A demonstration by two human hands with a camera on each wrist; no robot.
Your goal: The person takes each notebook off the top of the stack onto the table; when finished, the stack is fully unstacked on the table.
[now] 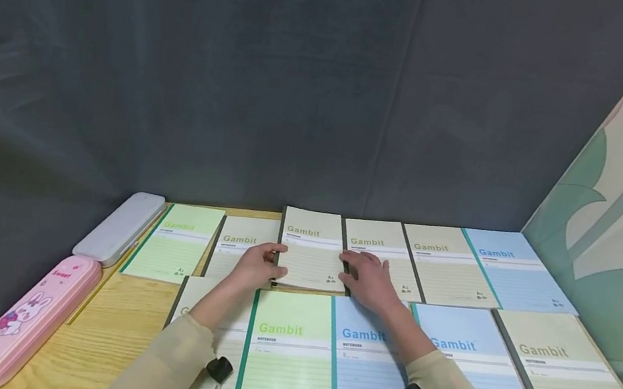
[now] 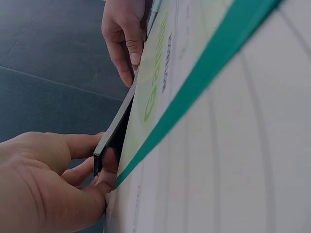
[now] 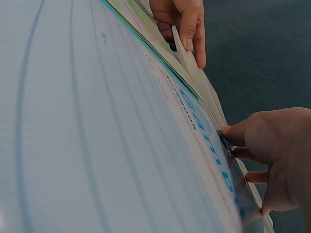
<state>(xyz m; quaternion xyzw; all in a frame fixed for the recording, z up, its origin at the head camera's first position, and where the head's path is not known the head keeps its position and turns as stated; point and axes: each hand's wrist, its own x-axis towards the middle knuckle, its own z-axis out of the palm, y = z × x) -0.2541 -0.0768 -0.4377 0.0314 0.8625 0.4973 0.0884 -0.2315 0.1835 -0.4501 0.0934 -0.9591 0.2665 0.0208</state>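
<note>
A cream Gambit notebook (image 1: 312,254) with a dark spine lies in the middle of the back row. My left hand (image 1: 261,266) pinches its spine edge between thumb and fingers. In the left wrist view that edge is raised, with a fingertip of the left hand (image 2: 53,184) underneath. At the opposite edge, my right hand (image 1: 369,281) touches the notebook with spread, slightly bent fingers. The right wrist view has the right hand (image 3: 279,155) along the notebook edges, its fingertips partly hidden. Beneath my forearms lie a green notebook (image 1: 288,357) and a blue notebook (image 1: 366,375).
More cream notebooks (image 1: 445,263) and a blue one (image 1: 519,267) continue the back row rightward. A green notebook (image 1: 175,245) lies at its left end. Along the wooden table's (image 1: 107,332) left side are a pink pencil case (image 1: 30,321) and a white case (image 1: 121,227). A dark curtain (image 1: 302,87) hangs behind.
</note>
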